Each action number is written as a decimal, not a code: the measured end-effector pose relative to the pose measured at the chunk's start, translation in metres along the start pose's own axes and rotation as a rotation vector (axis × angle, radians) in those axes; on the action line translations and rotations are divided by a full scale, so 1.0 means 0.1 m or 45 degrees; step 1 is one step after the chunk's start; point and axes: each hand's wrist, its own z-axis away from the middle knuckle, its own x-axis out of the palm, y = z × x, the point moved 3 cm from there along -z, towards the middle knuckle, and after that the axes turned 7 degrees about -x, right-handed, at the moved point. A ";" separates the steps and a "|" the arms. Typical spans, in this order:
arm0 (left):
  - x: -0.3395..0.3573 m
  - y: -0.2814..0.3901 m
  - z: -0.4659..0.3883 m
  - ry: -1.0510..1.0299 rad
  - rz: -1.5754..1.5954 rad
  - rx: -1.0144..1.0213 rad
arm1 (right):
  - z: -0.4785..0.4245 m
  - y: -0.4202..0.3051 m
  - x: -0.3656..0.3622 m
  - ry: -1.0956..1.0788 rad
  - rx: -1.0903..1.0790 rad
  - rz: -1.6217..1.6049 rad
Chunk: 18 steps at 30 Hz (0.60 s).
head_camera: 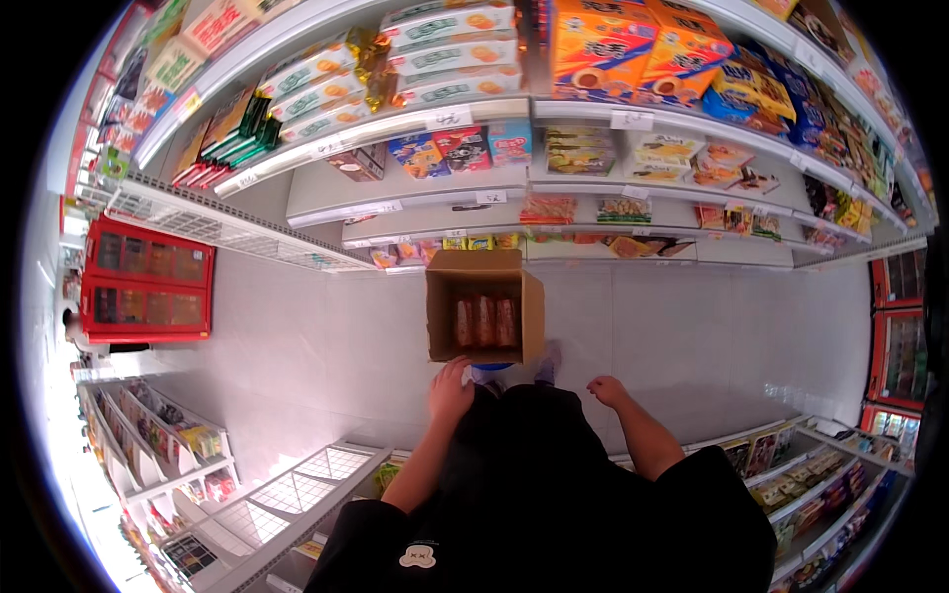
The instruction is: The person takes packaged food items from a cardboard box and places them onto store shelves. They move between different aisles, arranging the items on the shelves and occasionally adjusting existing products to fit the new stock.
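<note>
An open cardboard box (532, 315) stands in front of me at my feet, with several red-wrapped packages (485, 322) standing side by side inside it. My left hand (451, 389) is at the box's near left edge, its fingertips at the rim; whether they touch it cannot be told. To the right of the box, my right hand (608, 390) hangs over the floor with its fingers curled, apart from the box. Whether something small is inside the curled fingers is not visible. Part of a blue object (492, 366) shows below the box's near side.
Store shelves (415, 204) with packaged snacks run across the far side. Red glass-door coolers (148, 280) stand at left and right. Behind me are more shelves and a wire-mesh rack (289, 485). A person (81, 337) is at the far left.
</note>
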 end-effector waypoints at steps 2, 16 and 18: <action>0.10 -0.01 -0.02 -0.028 -0.085 0.105 | 0.04 0.00 -0.03 0.003 0.075 -0.020; 0.53 -0.57 -0.57 -0.518 -0.359 0.211 | 0.08 -2.06 0.06 0.174 -0.230 -0.099; 0.48 -0.69 -0.48 -0.612 -0.436 0.257 | 0.05 -2.43 0.28 0.176 -0.266 -0.220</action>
